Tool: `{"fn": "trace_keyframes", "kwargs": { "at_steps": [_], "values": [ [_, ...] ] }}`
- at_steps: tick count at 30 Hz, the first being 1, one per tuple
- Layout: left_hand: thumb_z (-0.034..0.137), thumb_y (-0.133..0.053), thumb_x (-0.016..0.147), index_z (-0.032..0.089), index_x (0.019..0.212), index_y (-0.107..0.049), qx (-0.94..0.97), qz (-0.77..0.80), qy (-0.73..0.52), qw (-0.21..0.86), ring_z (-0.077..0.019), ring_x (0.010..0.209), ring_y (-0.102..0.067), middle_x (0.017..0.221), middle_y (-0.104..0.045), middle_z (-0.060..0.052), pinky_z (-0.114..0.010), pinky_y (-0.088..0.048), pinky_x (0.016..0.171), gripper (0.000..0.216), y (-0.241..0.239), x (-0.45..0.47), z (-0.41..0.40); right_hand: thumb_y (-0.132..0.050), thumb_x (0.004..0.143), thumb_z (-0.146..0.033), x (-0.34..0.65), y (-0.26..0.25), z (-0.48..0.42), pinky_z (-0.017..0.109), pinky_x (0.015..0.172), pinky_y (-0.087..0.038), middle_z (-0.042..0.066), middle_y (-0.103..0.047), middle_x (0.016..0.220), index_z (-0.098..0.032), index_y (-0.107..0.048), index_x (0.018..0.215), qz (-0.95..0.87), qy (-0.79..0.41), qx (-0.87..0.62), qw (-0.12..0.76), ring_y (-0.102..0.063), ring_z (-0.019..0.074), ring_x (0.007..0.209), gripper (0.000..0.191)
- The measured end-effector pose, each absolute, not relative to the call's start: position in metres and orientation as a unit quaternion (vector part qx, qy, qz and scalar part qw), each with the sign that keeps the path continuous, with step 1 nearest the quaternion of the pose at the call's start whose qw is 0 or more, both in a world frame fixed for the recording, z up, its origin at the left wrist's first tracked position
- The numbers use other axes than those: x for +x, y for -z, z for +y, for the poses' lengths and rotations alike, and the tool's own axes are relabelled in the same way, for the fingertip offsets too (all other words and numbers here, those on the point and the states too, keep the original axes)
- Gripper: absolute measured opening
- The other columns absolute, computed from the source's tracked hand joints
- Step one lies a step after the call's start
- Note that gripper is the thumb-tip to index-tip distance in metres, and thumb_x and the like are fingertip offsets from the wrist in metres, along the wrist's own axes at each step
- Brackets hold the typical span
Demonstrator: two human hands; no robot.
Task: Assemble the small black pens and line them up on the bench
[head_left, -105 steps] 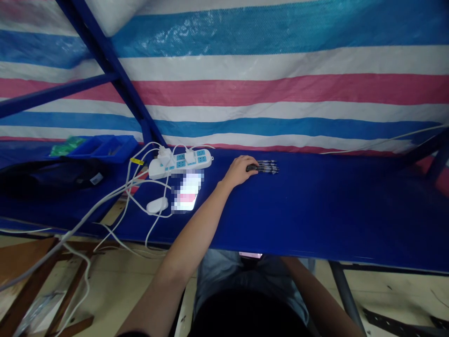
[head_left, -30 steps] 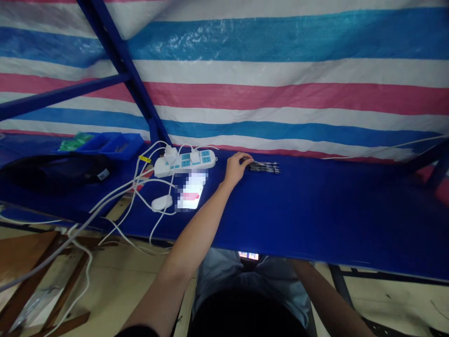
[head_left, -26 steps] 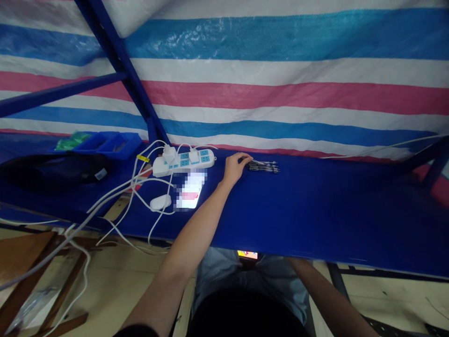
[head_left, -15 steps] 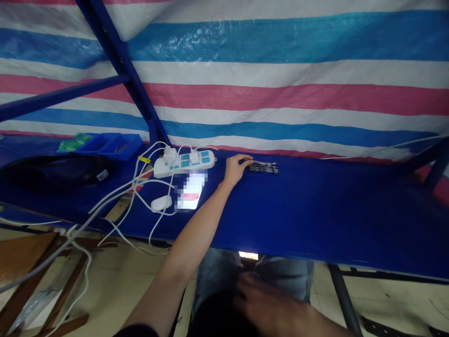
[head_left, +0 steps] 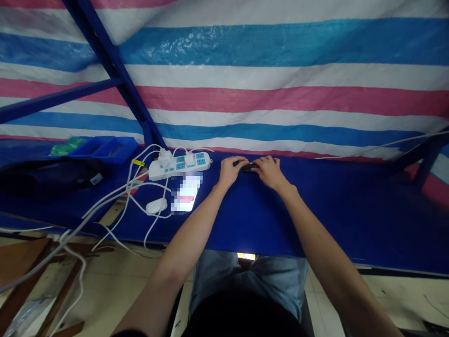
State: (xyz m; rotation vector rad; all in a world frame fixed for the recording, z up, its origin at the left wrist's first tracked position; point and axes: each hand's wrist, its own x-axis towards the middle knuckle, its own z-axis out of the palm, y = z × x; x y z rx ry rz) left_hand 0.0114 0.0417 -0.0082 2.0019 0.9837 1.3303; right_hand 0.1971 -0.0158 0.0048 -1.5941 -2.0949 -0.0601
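Pens (head_left: pixel 249 167) directly between both hands (head_left: pixel 229 172) (head_left: pixel 269 172), atop the blue table (head_left: pixel 257 220)

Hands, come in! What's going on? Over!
Bare left hand, bare right hand: at slim dark pen-like sticks. Sticks: on blue tabletop, partly covered. White plastic power strip: off left, not blocking.

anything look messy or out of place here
The white cables look messy: they loop across one another left of the power strip and hang past the front edge of the blue table. Nothing appears spilled; the pens between the left hand and right hand are mostly hidden.
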Motion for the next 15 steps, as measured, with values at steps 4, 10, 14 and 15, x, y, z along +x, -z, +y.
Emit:
{"fn": "trace_keyframes", "kwargs": {
  "at_steps": [4, 10, 14, 15],
  "values": [
    [0.028, -0.074, 0.093, 0.023, 0.102, -0.079, 0.765, 0.36, -0.476, 0.24, -0.0205, 0.096, -0.073, 0.099, -0.08, -0.002, -0.034, -0.053, 0.096, 0.011, 0.006, 0.011, 0.038, -0.044, 0.104, -0.022, 0.202, 0.004, -0.017, 0.038, 0.088, -0.037, 0.014, -0.077, 0.103, -0.018, -0.071, 0.114, -0.788, 0.0, -0.567, 0.241, -0.065, 0.0256, 0.094, 0.029],
    [0.029, -0.061, 0.103, 0.023, 0.1, -0.076, 0.831, 0.351, -0.397, 0.168, -0.0201, 0.095, -0.068, 0.096, -0.077, -0.002, -0.036, -0.046, 0.097, 0.016, 0.007, 0.015, 0.037, -0.043, 0.101, -0.016, 0.217, 0.015, -0.023, 0.036, 0.085, -0.042, 0.013, -0.077, 0.112, -0.018, -0.07, 0.124, -0.774, -0.021, -0.563, 0.288, -0.068, 0.0261, 0.098, 0.035],
    [0.037, -0.047, 0.109, 0.02, 0.078, -0.071, 0.846, 0.378, -0.353, 0.133, -0.019, 0.074, -0.062, 0.071, -0.068, -0.002, -0.036, -0.044, 0.089, 0.043, 0.008, 0.016, 0.036, -0.043, 0.101, -0.017, 0.218, 0.02, -0.028, 0.038, 0.087, -0.046, 0.014, -0.075, 0.104, -0.016, -0.073, 0.118, -0.765, 0.003, -0.561, 0.315, -0.065, 0.0278, 0.098, 0.035],
    [0.04, -0.046, 0.109, 0.019, 0.075, -0.07, 0.845, 0.378, -0.354, 0.133, -0.0189, 0.072, -0.061, 0.069, -0.066, -0.002, -0.036, -0.044, 0.088, 0.047, 0.007, 0.016, 0.034, -0.042, 0.101, -0.018, 0.217, 0.02, -0.029, 0.038, 0.087, -0.047, 0.014, -0.075, 0.103, -0.017, -0.073, 0.119, -0.768, 0.003, -0.557, 0.316, -0.065, 0.0278, 0.098, 0.035]
  ]
}}
